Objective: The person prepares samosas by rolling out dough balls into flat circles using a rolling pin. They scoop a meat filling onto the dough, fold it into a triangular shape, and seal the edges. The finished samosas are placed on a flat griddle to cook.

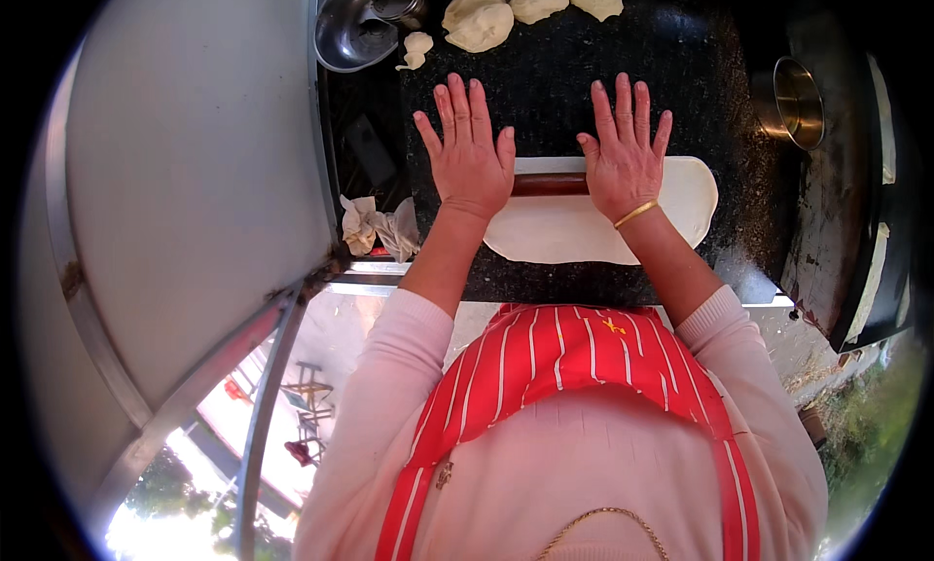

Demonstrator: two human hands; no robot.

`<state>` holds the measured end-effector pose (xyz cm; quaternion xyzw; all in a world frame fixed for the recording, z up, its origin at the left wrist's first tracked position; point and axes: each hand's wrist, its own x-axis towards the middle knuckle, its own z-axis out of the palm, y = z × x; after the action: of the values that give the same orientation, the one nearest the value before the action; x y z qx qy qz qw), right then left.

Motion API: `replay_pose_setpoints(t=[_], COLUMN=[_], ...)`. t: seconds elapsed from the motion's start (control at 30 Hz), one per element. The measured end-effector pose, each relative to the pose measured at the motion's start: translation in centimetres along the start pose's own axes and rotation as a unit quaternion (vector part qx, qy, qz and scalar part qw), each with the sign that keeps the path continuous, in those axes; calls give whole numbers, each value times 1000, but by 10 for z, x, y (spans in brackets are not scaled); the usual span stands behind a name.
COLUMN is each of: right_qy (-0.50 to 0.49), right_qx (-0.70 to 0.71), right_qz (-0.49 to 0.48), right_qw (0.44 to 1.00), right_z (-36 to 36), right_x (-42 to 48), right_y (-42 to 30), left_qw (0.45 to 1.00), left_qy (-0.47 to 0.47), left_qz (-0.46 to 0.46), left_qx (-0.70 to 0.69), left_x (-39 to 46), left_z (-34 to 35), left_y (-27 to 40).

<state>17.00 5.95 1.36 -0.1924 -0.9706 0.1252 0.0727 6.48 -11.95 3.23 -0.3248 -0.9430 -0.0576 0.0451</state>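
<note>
A flat oblong sheet of dough (576, 229) lies on the black speckled worktop (540, 116). Across its far part rests a dark brown wooden rolling pin (550, 184), its middle showing between my hands. Over the pin's left part lies my left hand (471, 152), palm down, fingers spread and pointing away from me. My right hand (625, 149), a gold bangle at its wrist, lies flat over the right part in the same way. Neither hand has its fingers curled round the pin, and both palms hide its ends.
Several dough lumps (478, 19) lie along the worktop's far edge, with a small dough scrap (416, 49) nearby. A metal bowl (355, 30) stands far left, crumpled paper (379, 225) at near left. On the right are a metal container (799, 103) and a dark griddle-like surface (901, 232) holding pale strips.
</note>
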Motion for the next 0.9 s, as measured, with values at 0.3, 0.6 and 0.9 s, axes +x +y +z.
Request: replay_pose_setpoints(t=[0.3, 0.6, 0.9], right_qy=[35, -52, -35], right_qx=[2, -21, -57], right_qz=[27, 27, -1], right_qw=[999, 998, 998], right_z=[0, -2, 5], right_x=[23, -79, -92], right_y=[-1, -13, -8], left_qw=[996, 996, 997], left_qy=[66, -80, -33], left_qz=[54, 34, 41], left_qx=[-38, -7, 59], left_x=[27, -98, -102], left_z=[5, -17, 3], left_y=[-3, 8, 2])
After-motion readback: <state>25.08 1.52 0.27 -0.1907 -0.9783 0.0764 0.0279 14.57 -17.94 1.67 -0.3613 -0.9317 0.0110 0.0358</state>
